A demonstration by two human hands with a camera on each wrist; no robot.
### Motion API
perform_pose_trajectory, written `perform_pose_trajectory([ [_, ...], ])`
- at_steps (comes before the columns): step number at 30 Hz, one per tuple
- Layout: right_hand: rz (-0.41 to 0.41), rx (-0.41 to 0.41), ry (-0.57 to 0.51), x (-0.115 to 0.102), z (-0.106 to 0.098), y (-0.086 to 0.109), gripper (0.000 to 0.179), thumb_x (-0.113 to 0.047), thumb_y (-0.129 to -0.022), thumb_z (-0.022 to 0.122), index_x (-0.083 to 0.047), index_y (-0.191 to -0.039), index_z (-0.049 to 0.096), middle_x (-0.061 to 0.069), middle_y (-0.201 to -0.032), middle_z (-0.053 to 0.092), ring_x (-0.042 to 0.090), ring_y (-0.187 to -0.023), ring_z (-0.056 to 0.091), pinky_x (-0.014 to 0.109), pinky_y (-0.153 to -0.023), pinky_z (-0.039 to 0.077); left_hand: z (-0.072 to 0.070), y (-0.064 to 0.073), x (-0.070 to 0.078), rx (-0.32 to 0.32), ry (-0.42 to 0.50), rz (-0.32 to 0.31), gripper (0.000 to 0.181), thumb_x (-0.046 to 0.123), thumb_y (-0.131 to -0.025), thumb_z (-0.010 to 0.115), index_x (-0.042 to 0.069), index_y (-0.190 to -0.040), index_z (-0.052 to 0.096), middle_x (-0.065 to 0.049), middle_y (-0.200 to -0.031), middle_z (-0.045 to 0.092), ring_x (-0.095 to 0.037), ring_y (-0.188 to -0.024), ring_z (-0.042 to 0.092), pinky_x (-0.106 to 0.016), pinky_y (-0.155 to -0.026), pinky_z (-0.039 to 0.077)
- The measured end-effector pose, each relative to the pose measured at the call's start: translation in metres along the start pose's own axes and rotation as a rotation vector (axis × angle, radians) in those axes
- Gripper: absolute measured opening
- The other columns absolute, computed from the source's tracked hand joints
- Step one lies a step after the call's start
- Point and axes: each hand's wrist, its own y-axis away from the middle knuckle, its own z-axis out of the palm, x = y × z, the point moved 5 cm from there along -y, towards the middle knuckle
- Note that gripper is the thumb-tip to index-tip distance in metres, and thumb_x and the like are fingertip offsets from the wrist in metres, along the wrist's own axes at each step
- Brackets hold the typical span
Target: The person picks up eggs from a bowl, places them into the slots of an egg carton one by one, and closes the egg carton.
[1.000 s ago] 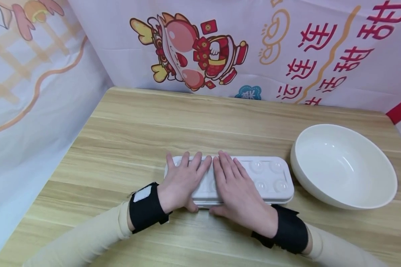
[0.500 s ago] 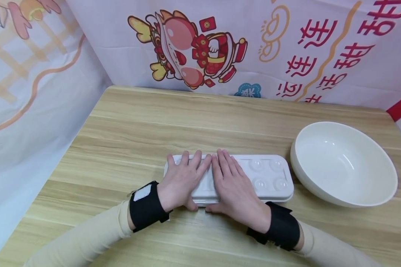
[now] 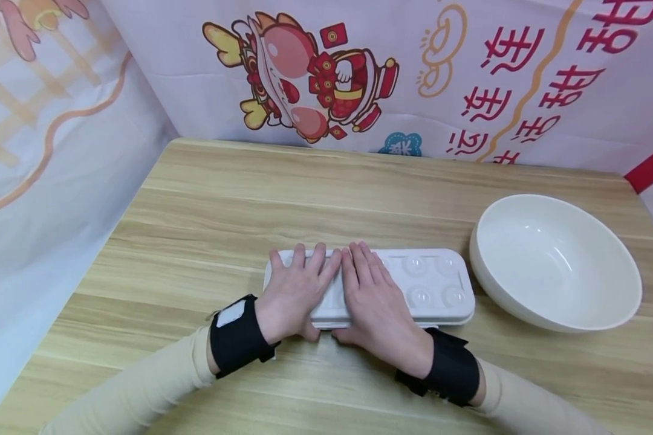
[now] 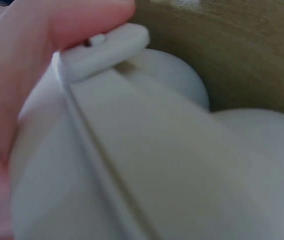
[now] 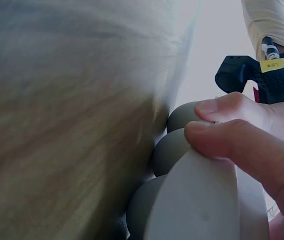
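Observation:
A long white plastic egg box, its lid marked with round domes, lies closed on the wooden table. My left hand spans its left part, fingers spread over the lid to the far edge and thumb at the near side. Beside it my right hand holds the middle the same way, fingers together. In the left wrist view the left thumb touches a small latch tab at the rim. The right wrist view shows the right thumb on the rim, with rounded cups below. Both palms hide part of the lid.
A large white bowl stands just right of the egg box on the wooden table. Behind rises a printed cloth with a red cartoon figure and lettering. Each wrist wears a black band.
My right hand has slid slightly left, its thumb closer to the left thumb. The left hand keeps its place on the egg box. The head view has shifted a little.

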Motion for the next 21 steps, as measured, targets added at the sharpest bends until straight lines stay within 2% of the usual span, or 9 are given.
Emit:
perform_pose_trajectory([
  [12, -0.028, -0.006, 0.015, 0.003, 0.001, 0.001, 0.114, -0.05, -0.052, 0.081, 0.009, -0.136, 0.03, 0.03, -0.141, 0.034, 0.037, -0.135, 0.023, 0.045, -0.111, 0.023, 0.001, 0.001, 0.0, 0.028, -0.006, 0.012, 0.122, 0.057, -0.046, 0.08, 0.008, -0.142, 0.023, -0.018, -0.136, 0.036, -0.042, -0.116, 0.038, -0.07, -0.081, 0.038],
  [21, -0.059, -0.043, -0.055, 0.014, -0.001, 0.005, 0.117, -0.048, -0.053, 0.082, 0.004, -0.141, 0.024, 0.023, -0.148, 0.027, 0.031, -0.138, 0.019, 0.044, -0.112, 0.023, 0.003, 0.001, 0.0, 0.018, -0.015, 0.011, 0.122, 0.058, -0.046, 0.079, 0.008, -0.142, 0.022, -0.02, -0.138, 0.035, -0.043, -0.118, 0.037, -0.07, -0.082, 0.037],
])
